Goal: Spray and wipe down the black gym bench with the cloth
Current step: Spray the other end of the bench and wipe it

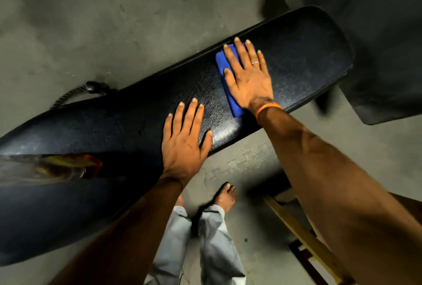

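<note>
My forearms fill the lower frame; both hands lie on the bench (pixel 308 56).

Right hand (pixel 249 77), fingers spread flat, presses the blue cloth (pixel 222 63) at centre; left hand (pixel 185 141) lies open, holding nothing. I judge the cloth could slip off the far edge if I push crookedly.

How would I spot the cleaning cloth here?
Find the long black bench running across the grey floor. On its pad, the right hand presses flat on a folded cloth. It is the only bright blue thing in view.
</note>
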`<state>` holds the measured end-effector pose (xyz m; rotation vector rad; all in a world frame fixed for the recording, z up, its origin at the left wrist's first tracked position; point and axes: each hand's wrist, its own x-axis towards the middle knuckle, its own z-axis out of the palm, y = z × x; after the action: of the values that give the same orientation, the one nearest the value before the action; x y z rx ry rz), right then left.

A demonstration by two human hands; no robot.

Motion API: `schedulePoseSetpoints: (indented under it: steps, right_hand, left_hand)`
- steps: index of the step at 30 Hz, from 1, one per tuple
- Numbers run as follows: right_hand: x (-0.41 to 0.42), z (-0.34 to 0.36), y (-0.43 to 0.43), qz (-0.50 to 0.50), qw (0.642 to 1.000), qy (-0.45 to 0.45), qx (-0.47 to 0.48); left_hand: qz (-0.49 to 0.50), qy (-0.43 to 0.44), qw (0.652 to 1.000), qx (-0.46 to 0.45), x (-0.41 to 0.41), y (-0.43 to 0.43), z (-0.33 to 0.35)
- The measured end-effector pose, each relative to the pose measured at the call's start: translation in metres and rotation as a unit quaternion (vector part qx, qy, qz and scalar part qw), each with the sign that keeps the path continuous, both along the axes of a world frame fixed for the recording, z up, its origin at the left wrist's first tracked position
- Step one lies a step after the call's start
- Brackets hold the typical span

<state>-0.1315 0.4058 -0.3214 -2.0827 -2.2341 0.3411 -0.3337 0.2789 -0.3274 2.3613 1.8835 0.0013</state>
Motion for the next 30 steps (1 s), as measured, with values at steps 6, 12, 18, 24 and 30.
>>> schedulePoseSetpoints:
  steps: [6,12,18,24,30]
  right_hand:
    - [-0.003,0.001,-0.032,0.006,1.0,0.001,-0.001]
    - [0.0,-0.001,-0.036,0.006,0.999,0.045,0.015]
    - [-0.004,0.0,-0.036,-0.006,1.0,0.01,0.015]
    - [-0.001,-0.003,-0.004,0.005,1.0,0.001,0.005]
    - [-0.005,0.001,0.033,0.002,1.0,0.003,-0.005]
  left_hand:
    - [0.108,-0.038,0.993,-0.007,0.021,0.058,0.004]
    - [0.133,-0.067,0.988,-0.033,0.041,0.101,-0.003]
    - [0.124,-0.031,0.992,-0.008,0.043,0.096,-0.01]
    - [0.124,-0.02,0.992,-0.008,0.045,0.098,-0.011]
    - [0.123,-0.014,0.992,-0.004,0.044,0.098,-0.01]
